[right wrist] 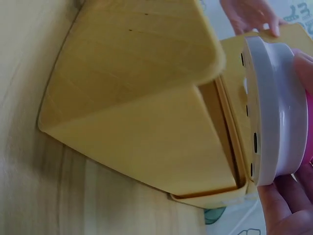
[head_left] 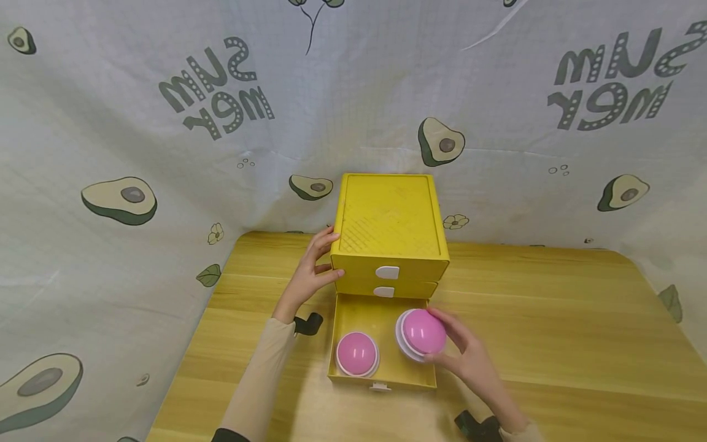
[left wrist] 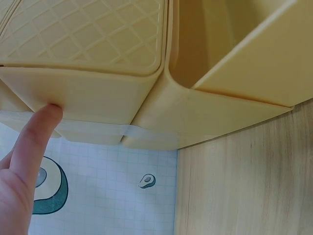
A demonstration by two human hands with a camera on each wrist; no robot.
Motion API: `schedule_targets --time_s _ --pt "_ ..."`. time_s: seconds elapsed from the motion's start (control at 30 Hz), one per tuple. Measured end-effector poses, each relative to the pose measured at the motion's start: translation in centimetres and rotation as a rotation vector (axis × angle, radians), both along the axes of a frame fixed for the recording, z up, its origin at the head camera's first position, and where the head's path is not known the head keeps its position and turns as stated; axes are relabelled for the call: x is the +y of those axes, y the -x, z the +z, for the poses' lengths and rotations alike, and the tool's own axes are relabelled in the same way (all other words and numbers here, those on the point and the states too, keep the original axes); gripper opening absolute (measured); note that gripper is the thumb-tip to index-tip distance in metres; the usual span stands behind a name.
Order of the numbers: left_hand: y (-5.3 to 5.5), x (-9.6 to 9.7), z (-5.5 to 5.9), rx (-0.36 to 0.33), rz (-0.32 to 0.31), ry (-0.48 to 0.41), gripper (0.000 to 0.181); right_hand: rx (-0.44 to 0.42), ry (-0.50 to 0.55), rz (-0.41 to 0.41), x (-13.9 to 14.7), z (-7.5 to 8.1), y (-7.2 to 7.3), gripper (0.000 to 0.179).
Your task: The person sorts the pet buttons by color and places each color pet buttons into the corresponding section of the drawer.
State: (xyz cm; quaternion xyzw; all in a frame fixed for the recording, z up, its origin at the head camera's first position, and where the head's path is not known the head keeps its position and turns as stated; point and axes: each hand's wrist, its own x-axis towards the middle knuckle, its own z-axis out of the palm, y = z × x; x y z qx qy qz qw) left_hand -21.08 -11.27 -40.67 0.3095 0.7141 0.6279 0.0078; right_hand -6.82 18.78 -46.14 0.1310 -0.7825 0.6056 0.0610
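Observation:
My right hand (head_left: 469, 355) holds a round push button (head_left: 424, 331) with a pink dome and white base, between thumb and fingers. It overlaps the right part of the pulled-out bottom drawer (head_left: 386, 362) in the head view. The right wrist view shows the white base (right wrist: 274, 112) from the side, with several dark slots. A matching pink button (head_left: 356, 354) lies in the drawer's front left, dome up. My left hand (head_left: 309, 270) rests against the left side of the yellow drawer cabinet (head_left: 392, 215), thumb at the front edge. One finger (left wrist: 36, 142) touches the cabinet wall in the left wrist view.
Two upper drawers with white pulls (head_left: 387, 272) are closed above the extended one. The cabinet stands on a wooden table (head_left: 552, 319). Behind it hangs a white cloth (head_left: 353, 92) printed with avocados and lettering. Black straps with dark fittings (head_left: 309, 324) are at both wrists.

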Motion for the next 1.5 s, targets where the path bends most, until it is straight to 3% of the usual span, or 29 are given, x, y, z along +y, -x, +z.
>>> schedule_targets --time_s 0.2,0.57,1.23,1.33,1.5 --pt "0.1 0.0 -0.1 0.003 -0.001 -0.001 0.063 0.000 -0.015 -0.002 -0.9 -0.7 0.2 0.071" --pt "-0.1 0.0 0.0 0.002 -0.002 -0.009 0.062 -0.022 -0.173 -0.062 -2.2 -1.0 0.6 0.075" --pt "-0.2 0.0 0.2 0.018 0.003 -0.005 0.062 0.078 -0.358 -0.066 -3.1 -1.6 0.9 0.077" --pt "0.3 0.0 -0.8 0.008 0.001 -0.013 0.064 0.073 -0.376 -0.055 -3.1 -1.5 1.0 0.077" --pt "1.3 -0.1 -2.5 0.007 0.001 -0.029 0.068 0.139 -0.396 -0.041 -2.9 -1.6 1.2 0.068"
